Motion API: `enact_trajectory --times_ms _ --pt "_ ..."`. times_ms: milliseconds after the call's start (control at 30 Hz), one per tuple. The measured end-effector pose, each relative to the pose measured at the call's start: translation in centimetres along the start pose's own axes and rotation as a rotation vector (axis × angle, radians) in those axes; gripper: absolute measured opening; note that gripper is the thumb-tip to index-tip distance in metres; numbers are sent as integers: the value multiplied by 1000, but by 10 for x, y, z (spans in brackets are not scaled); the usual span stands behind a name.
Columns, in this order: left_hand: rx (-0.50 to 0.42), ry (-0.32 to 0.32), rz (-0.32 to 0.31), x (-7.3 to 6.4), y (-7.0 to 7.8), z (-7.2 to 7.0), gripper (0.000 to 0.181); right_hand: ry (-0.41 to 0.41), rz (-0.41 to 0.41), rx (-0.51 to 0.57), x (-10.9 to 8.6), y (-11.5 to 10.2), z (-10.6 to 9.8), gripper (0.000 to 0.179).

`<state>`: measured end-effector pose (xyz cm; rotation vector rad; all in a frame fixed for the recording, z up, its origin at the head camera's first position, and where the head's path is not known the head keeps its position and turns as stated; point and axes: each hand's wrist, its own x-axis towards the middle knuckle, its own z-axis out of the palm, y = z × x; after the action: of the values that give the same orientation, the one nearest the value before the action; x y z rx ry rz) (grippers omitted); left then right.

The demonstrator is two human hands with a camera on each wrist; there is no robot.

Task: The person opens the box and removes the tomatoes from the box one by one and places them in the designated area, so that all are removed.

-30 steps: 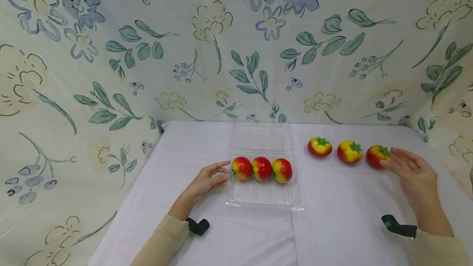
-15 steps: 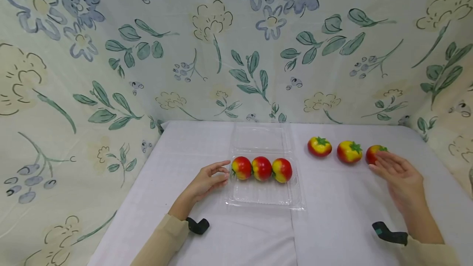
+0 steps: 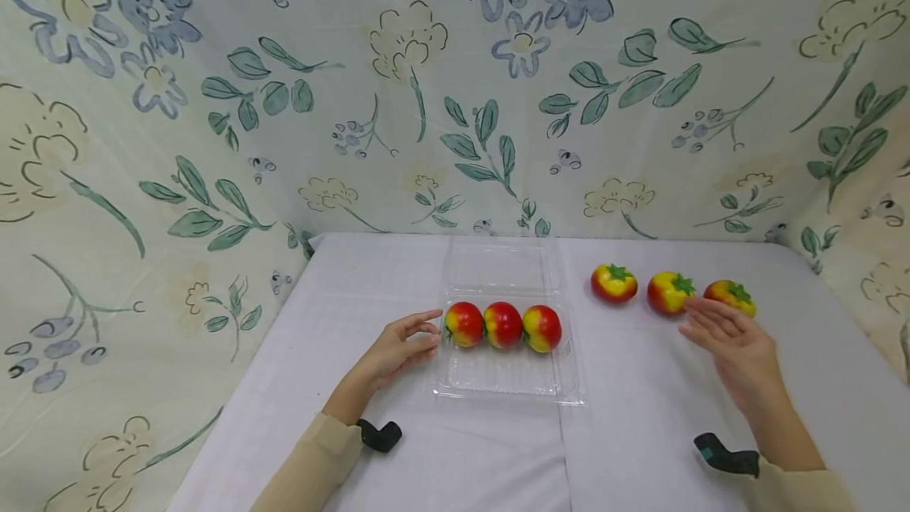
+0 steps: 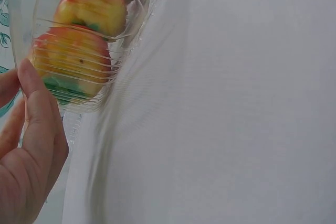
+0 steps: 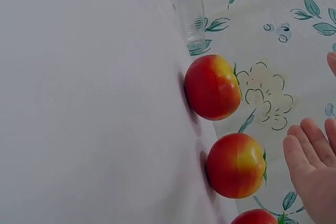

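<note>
A clear plastic clamshell box [image 3: 498, 376] lies with its lid [image 3: 499, 265] folded back. In it sit three red-and-yellow tomato-like fruits [image 3: 503, 325] in a row, seen through the wall in the left wrist view [image 4: 92, 11]. My left hand [image 3: 398, 350] rests its fingertips at the box's left rim, fingers loosely extended. Three more such fruits stand to the right, green leafy caps showing: left one [image 3: 614, 284], middle one [image 3: 668, 293], right one [image 3: 728, 294]. My right hand [image 3: 739, 350], fingers extended and nothing in it, is before the middle and right ones.
A white cloth [image 3: 370, 275] covers the table, with a fold line running below the box. A floral curtain [image 3: 426, 101] hangs behind and at both sides. Black wrist mounts [image 3: 725, 454] stick out inward from both sleeves.
My right hand has moved left from the right fruit's side, past its front, toward the middle fruit. My left hand, the box and the fruits have stayed where they were.
</note>
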<state>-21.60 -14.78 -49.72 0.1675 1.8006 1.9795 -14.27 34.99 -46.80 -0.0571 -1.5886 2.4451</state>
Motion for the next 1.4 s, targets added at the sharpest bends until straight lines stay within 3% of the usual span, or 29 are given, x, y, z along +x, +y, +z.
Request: enact_trajectory --times_ms 167,600,1400 --pt "-3 -1 2 -1 1 0 54 -23 10 -61 -2 3 10 45" --pt "1 -4 1 0 0 0 54 -183 15 -39 -4 9 35 43" --pt "-1 -14 3 -1 -1 -1 54 -254 64 -151 -1 24 62 44"
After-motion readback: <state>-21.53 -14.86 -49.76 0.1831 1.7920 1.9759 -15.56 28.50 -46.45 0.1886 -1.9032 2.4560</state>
